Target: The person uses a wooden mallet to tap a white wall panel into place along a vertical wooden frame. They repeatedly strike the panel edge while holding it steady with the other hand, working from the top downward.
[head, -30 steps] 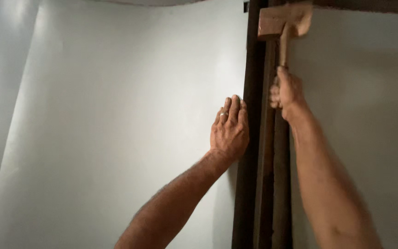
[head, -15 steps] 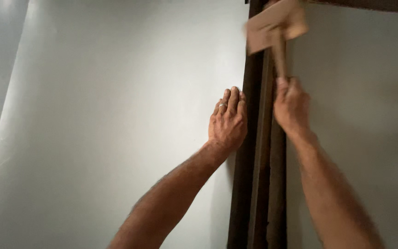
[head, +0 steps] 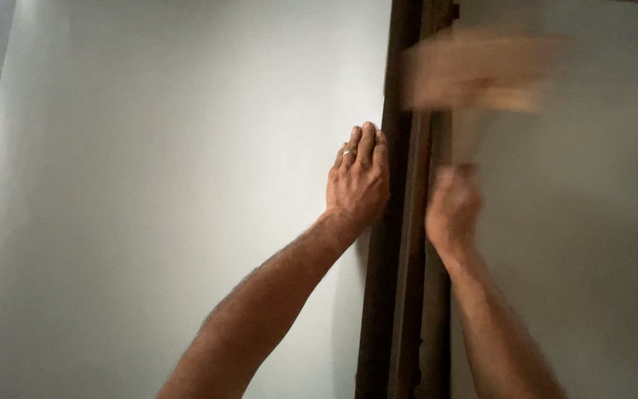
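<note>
L hand (head: 358, 181) lies flat on the pale wall panel (head: 171, 185), fingers together, edge touching the dark wooden frame (head: 400, 222); a ring shows on one finger. R hand (head: 453, 210) is fisted round the handle of a wooden mallet (head: 481, 70), just right of the frame. Mallet head sits up high by the frame's top, badly blurred, so can't tell whether it's touching the wood.

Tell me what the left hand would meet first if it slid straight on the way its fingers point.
Probably nothing: the left hand lies flat on the white panel, fingers pointing up alongside the dark wooden frame; the way looks free.
</note>
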